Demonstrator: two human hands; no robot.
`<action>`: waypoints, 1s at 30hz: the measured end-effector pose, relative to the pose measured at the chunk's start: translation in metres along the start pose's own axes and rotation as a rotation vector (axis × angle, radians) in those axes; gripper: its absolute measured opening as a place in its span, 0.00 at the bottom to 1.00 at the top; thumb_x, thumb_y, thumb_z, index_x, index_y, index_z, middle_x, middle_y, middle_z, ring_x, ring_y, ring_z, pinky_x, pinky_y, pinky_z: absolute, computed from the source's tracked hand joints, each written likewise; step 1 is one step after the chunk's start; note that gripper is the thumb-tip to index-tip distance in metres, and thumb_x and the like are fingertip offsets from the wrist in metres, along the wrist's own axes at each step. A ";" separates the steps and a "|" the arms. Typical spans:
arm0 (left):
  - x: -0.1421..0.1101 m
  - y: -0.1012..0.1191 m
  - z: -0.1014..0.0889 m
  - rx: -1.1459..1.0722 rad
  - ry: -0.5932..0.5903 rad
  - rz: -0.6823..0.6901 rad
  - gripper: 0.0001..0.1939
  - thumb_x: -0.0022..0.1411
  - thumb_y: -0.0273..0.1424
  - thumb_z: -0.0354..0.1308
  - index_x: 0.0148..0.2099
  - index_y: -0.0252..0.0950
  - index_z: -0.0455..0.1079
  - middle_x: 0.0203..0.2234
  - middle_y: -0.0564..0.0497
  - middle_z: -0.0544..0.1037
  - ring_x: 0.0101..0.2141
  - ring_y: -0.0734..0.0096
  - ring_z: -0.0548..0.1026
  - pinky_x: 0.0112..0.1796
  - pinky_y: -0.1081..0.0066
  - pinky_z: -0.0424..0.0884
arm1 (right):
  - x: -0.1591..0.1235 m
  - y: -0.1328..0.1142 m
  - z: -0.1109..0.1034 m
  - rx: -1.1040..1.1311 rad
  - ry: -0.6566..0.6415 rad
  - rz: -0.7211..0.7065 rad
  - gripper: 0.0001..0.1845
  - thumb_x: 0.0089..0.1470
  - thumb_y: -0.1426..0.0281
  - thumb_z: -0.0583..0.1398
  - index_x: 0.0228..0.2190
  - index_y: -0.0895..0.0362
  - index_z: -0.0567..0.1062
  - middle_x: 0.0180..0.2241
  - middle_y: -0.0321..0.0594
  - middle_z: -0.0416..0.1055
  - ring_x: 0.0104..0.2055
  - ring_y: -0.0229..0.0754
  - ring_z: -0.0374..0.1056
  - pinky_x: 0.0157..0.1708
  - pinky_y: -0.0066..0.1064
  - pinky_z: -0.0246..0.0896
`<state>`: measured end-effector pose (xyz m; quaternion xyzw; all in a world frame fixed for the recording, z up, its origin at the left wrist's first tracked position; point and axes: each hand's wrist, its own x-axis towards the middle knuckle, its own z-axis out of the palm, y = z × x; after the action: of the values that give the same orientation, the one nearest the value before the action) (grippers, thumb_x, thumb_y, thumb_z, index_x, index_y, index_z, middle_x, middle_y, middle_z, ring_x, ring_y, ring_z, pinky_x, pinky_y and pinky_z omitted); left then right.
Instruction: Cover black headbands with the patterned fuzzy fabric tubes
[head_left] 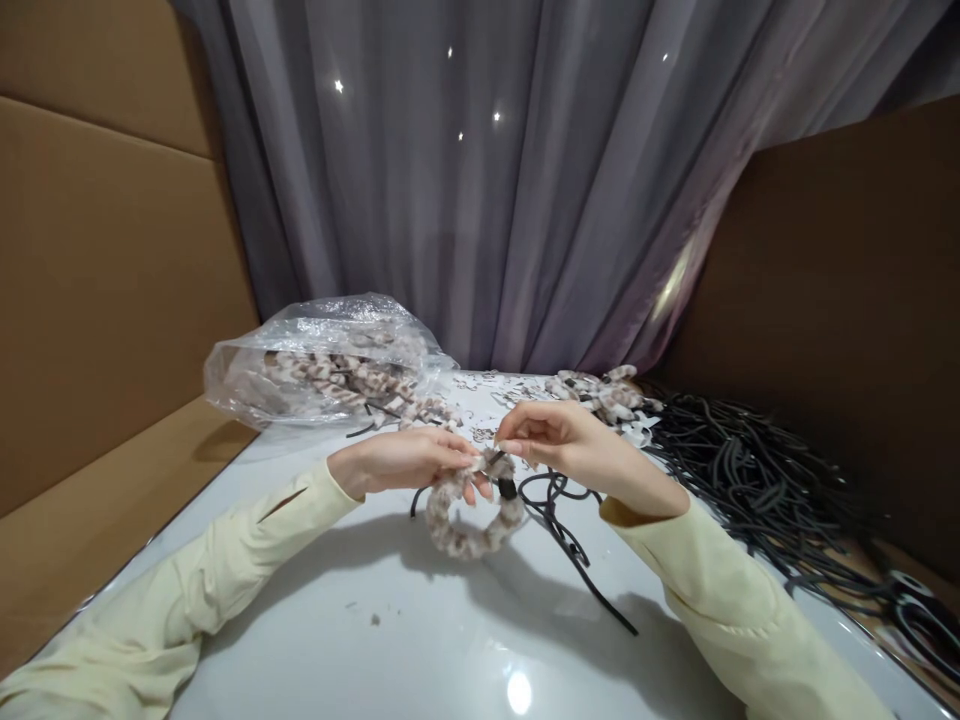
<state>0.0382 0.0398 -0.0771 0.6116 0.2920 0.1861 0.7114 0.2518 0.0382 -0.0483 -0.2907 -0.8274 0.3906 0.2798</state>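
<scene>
Both hands meet above the desk point(420, 640). The left hand point(409, 462) and right hand point(559, 440) pinch the top of a spotted fabric-covered loop point(469, 520), which hangs below their fingertips, its black end point(508, 489) nearer the right hand.

- Both forearms, in pale yellow sleeves, reach in from the near corners and meet in the middle.
- The left hand point(409, 462) lies knuckles up, fingers curled and pinched shut.
- The right hand point(559, 440) faces it, fingertips point(510, 447) pinched together, nearly touching the left.
</scene>
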 end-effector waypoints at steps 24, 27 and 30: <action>-0.004 0.004 0.008 -0.121 0.097 0.045 0.08 0.58 0.29 0.57 0.38 0.29 0.71 0.31 0.44 0.76 0.34 0.70 0.73 0.38 0.72 0.65 | 0.003 0.009 0.018 -0.533 0.273 -0.524 0.09 0.55 0.79 0.56 0.28 0.60 0.75 0.29 0.41 0.69 0.31 0.37 0.66 0.32 0.27 0.61; -0.004 0.005 0.008 -0.162 0.088 0.053 0.08 0.58 0.28 0.56 0.38 0.27 0.71 0.31 0.44 0.76 0.33 0.71 0.73 0.37 0.74 0.65 | 0.004 0.009 0.018 -0.539 0.273 -0.519 0.08 0.55 0.79 0.57 0.28 0.60 0.75 0.29 0.40 0.69 0.31 0.37 0.65 0.32 0.26 0.61; -0.004 0.006 0.008 -0.192 0.077 0.067 0.08 0.60 0.26 0.54 0.38 0.27 0.71 0.29 0.44 0.76 0.31 0.74 0.72 0.35 0.75 0.65 | 0.003 0.008 0.017 -0.546 0.245 -0.530 0.07 0.55 0.79 0.57 0.29 0.60 0.75 0.29 0.40 0.69 0.31 0.37 0.66 0.32 0.26 0.61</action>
<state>0.0411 0.0322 -0.0700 0.5425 0.2795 0.2601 0.7482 0.2396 0.0361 -0.0632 -0.1752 -0.9077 0.0329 0.3798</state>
